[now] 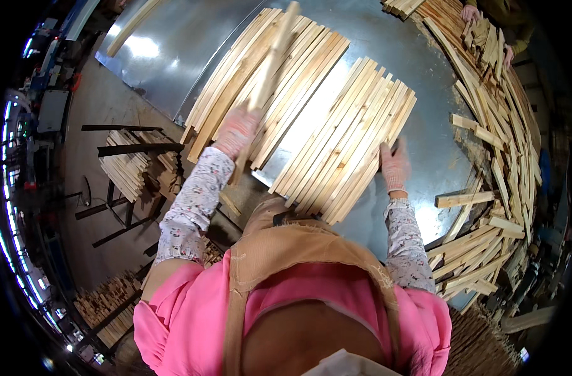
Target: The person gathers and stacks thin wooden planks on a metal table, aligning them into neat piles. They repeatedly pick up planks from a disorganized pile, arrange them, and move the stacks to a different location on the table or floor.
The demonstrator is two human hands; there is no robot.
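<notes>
- At the left of the frame, a stack of pale, narrow wooden strips sits among dark metal bars, which seem to serve as a rack keeping it off the floor.
- Upper centre-left, a slanting batch of long, pale-yellow wooden strips lies on the shiny grey metal bench. The pieces run side by side, presumably so each edge and face can be seen.
- Over that batch, the left hand, in what looks like a thin pinkish glove, is closed around one long, pale wooden piece. It grips the lower part, so most of the length points up the frame; the piece is blurred.
- At centre, a second, knot-marked batch of pale strips lies apart from the first, bare metal showing between them.
- Right of centre, the right hand, similarly gloved, has its fingers parted at that batch's right edge, perhaps to steady it; I can't tell whether they press. The two hands are well apart.
- Along the right side, a jumbled heap of pale wooden sticks curves downward, seemingly unsorted.
</notes>
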